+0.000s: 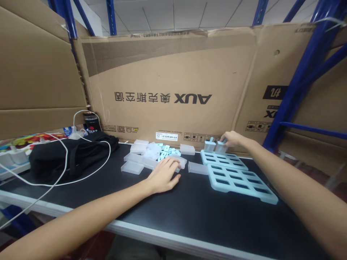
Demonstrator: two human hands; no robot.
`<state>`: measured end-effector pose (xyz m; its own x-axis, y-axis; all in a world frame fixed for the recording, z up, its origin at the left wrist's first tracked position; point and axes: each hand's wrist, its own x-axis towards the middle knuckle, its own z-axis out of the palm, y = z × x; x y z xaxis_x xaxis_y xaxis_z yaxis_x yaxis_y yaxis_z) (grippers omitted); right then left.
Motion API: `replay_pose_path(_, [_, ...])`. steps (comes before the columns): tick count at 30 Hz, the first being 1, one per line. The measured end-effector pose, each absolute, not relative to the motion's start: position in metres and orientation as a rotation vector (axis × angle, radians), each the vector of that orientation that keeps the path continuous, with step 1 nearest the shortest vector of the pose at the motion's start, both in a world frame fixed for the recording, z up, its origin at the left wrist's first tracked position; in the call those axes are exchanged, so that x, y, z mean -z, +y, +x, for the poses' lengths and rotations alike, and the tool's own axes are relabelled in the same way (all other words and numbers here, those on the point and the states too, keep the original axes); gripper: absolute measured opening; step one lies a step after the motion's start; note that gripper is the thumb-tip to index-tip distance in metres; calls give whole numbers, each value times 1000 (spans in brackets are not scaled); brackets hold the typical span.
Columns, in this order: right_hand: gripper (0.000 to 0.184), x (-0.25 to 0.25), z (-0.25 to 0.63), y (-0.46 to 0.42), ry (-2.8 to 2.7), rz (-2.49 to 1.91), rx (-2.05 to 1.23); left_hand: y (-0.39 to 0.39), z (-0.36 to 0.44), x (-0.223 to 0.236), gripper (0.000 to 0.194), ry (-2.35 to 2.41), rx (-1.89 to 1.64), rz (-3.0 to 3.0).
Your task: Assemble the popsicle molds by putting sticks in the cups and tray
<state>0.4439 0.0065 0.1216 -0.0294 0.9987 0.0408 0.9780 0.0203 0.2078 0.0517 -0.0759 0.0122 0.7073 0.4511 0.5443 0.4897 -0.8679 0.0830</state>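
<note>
My right hand point(230, 140) pinches the top of a translucent ice pop mold point(221, 147) at the far edge of a light blue rack point(225, 160). Just left of it, another ice pop mold point(209, 145) with a blue stick lid stands upright in the rack. My left hand point(164, 175) lies over the near side of the pile, fingers loosely bent and thumb apart. Its fingertips are at a clear mold cup point(182, 161), partly hidden by the hand. Behind it are small light blue stick lids point(164, 151) and several frosted mold cups point(132, 167).
A second light blue rack point(244, 182) lies in front of the first. One mold cup point(197, 168) touches its left side. To the left are a black bag point(73, 155), white cables point(89, 177) and a dark jar point(92, 122). A large cardboard panel point(162, 79) stands behind the black table point(184, 216).
</note>
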Motion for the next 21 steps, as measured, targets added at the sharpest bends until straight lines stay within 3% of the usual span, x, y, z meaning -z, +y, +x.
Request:
replay_pose_path(13, [48, -122, 421, -14, 2143, 2216, -424, -26, 35, -27, 28, -1018, 762, -2701])
replay_pose_path(17, [38, -123, 377, -16, 2388, 2112, -694, 0, 30, -34, 31, -1108, 597, -2804])
replay_pose_path(21, [33, -100, 319, 4, 2526, 1846, -525, 34, 48, -53, 39, -1140, 376, -2942])
